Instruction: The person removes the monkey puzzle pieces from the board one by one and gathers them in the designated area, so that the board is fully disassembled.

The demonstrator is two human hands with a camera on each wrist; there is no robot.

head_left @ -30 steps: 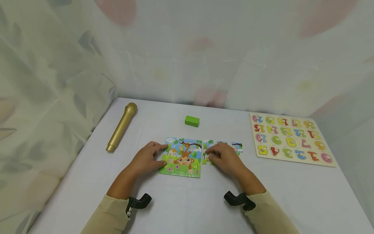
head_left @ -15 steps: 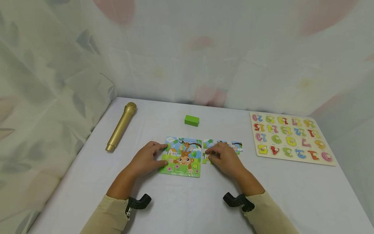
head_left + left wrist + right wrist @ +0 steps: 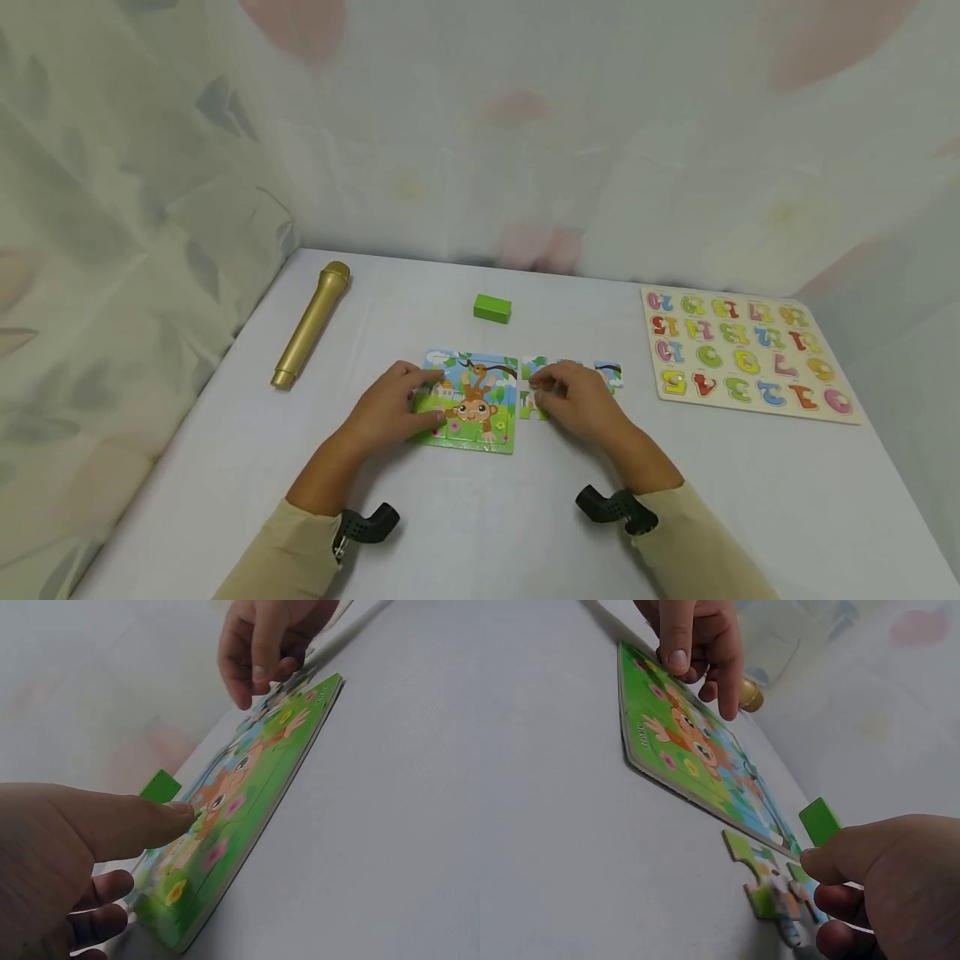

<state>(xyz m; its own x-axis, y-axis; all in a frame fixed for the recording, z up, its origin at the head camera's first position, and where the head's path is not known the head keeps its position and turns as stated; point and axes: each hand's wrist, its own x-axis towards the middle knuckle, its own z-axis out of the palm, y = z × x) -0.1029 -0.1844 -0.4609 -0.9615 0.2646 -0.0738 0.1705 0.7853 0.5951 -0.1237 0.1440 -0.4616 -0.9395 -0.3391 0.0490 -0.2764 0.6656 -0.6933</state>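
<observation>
In the head view, a square monkey picture puzzle [image 3: 480, 429] lies flat at the middle of the table. My left hand [image 3: 390, 407] is over its left edge, thumb and forefinger apart. In the left wrist view the thumb [image 3: 150, 823] is over the picture; whether it touches cannot be told. Just right of the board lie loose jigsaw pieces [image 3: 609, 375], partly hidden by my right hand [image 3: 583, 404]. That hand hangs over them with loosely bent fingers, and no piece shows between them. Some pieces [image 3: 761, 881] appear below it in the right wrist view.
Behind the board sits a green block [image 3: 492, 308]. A gold microphone [image 3: 311, 325] lies at the left of the white table [image 3: 480, 533]. On the right is a number board [image 3: 750, 358] with coloured numerals. Patterned curtains [image 3: 480, 150] stand behind and at the left.
My left hand has shifted right, so its fingertips reach farther over the monkey puzzle. My right hand has barely moved, its fingers lifting slightly. Puzzle and pieces lie where they were.
</observation>
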